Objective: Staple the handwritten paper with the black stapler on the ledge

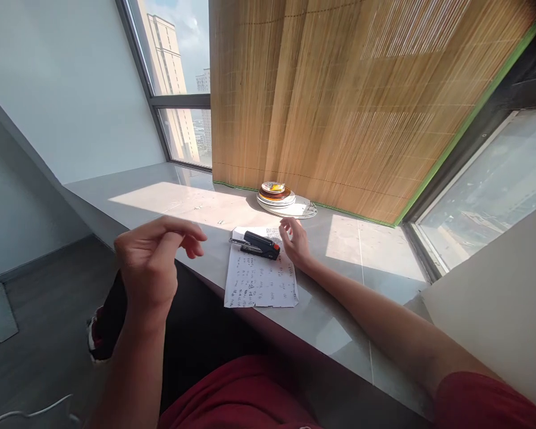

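A black stapler [261,245] with a red end lies across a sheet of handwritten paper [274,289] on the window sill. My right hand [295,241] rests just right of the stapler, at the paper's edge, its fingers loosely bent and thumb apart. Nothing shows in it. My left hand [154,256] is raised in the air left of the paper, away from the stapler. Its fingers are loosely bent with gaps between them, and I see nothing held there.
Behind the paper stands a stack of plates [277,202] with a small yellow item on top. The grey tiled sill [335,292] runs along the window, where a bamboo blind [321,107] hangs. A wall closes the right side. My legs are below the front edge.
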The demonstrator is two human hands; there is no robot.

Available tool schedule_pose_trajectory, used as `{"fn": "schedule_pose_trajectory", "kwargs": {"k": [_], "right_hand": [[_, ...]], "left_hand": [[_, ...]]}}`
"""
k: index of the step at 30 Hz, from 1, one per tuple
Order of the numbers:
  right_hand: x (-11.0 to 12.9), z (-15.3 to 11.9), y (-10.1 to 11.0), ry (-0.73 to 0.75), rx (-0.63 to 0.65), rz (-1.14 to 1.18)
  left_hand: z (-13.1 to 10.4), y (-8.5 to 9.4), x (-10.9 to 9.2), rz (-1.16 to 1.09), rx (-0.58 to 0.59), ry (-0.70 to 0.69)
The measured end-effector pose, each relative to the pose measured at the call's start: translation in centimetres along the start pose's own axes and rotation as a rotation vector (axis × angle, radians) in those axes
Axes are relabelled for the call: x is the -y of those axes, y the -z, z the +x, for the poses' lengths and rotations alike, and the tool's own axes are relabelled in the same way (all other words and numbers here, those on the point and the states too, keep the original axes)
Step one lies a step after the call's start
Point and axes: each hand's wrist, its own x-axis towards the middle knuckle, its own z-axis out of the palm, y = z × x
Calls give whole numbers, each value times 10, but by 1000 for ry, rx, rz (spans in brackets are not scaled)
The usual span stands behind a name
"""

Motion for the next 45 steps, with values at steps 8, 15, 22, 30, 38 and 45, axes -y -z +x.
{"fn": "schedule_pose_trajectory", "kwargs": {"k": [8,15,22,30,38,45], "right_hand": [[31,-13,-9,408,494,8],[23,-14,-15,354,501,47],[22,-14,-15,328,506,41],[20,-15,-16,318,503,40],[23,-15,-14,296,513,46],[22,-14,-14,277,524,60]], "left_hand": [[76,-88,202,821,522,251],[57,-87,222,833,647,198],[35,-73,205,758,604,176],[25,-71,195,521,541,164],[22,-68,182,-454,202,762],[16,-68,180,-524,203,793]]}}
